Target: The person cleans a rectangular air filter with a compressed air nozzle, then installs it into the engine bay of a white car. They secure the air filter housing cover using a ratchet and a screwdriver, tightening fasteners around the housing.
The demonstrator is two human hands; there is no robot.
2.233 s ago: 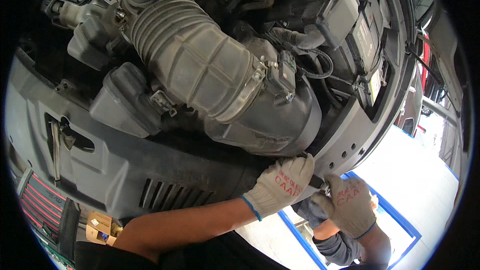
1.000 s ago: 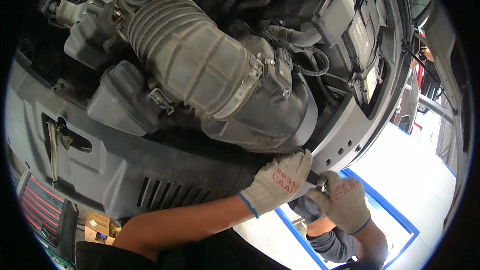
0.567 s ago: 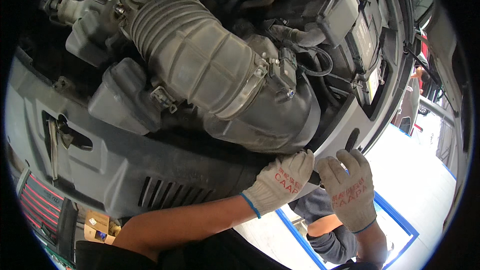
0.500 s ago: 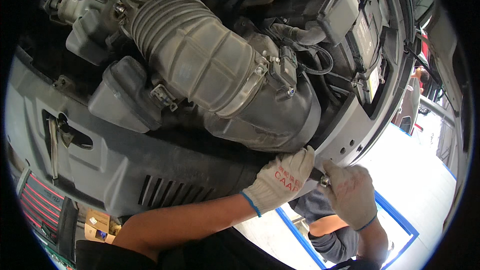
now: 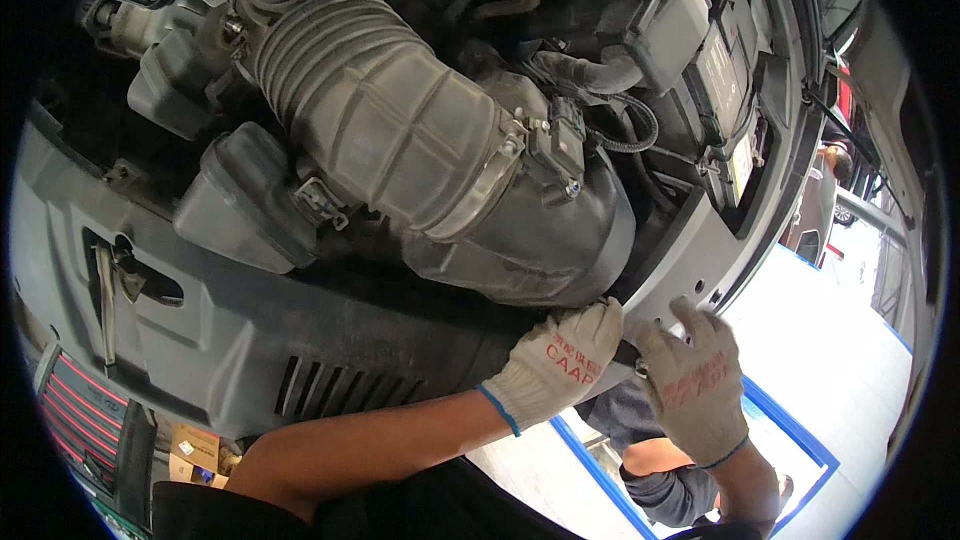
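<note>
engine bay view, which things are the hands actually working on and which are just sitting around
In hand:
- left hand, gloved, on the grey front panel
- right hand, gloved, beside it
- small dark tool gripped between the two hands

Just there:
- ribbed air intake hose
- battery
- cardboard box below

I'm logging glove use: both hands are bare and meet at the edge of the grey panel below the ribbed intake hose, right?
Not bare: in the head view the left hand and right hand both wear white knit gloves. They do meet at the grey panel's edge, below the ribbed intake hose.
</note>
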